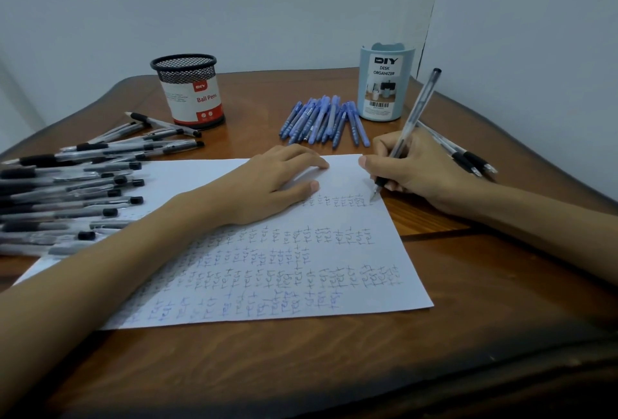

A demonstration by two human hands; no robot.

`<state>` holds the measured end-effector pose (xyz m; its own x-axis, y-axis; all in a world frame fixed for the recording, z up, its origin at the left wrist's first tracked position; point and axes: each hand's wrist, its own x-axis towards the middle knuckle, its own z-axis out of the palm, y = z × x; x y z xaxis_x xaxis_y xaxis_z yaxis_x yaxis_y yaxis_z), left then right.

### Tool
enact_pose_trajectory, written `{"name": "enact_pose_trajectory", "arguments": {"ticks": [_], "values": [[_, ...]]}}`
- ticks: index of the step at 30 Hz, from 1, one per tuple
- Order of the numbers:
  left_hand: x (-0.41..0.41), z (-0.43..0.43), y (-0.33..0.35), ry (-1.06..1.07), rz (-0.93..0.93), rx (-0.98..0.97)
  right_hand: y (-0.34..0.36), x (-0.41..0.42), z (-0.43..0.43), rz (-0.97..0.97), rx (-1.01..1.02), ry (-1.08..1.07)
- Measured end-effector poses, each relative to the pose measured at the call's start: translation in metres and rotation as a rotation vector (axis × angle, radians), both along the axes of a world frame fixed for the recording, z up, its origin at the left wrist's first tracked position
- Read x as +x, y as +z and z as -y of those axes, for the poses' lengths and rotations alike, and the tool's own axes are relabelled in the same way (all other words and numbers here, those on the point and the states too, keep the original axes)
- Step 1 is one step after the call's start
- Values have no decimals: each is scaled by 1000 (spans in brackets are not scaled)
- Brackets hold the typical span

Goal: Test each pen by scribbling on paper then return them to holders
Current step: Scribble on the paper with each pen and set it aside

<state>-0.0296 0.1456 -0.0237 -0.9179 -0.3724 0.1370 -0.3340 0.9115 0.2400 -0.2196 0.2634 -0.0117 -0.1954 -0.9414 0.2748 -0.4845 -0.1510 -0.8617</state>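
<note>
The right hand is closed around a clear pen with a black grip, pinched between thumb and fingers, and its tip touches the right edge of the white paper sheet full of small scribbled words. The left hand holds nothing; it lies flat and open on the sheet, fingers spread. At the left lies a heap of black-capped pens, partly cut off by the frame edge. At the far side, a black mesh holder with a red and white label stands left, a pale blue desk organizer stands right, and a pile of blue pens lies just beside it. Behind the right hand, some more black-grip pens are partly hidden on the brown wooden table.
</note>
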Motion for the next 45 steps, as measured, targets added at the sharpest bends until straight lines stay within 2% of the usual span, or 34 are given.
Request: {"name": "enact_pose_trajectory", "arguments": {"ticks": [15, 20, 30, 45], "values": [[0, 0, 0, 4, 8, -3, 1, 1, 1, -49, -25, -29], [-1, -2, 1, 9, 15, -1, 0, -1, 1, 22, -10, -26], [-1, -2, 1, 0, 8, -4, 0, -1, 2, -58, -15, -26], [-1, -6, 3, 15, 28, -5, -2, -2, 2, -76, -58, -7]]}}
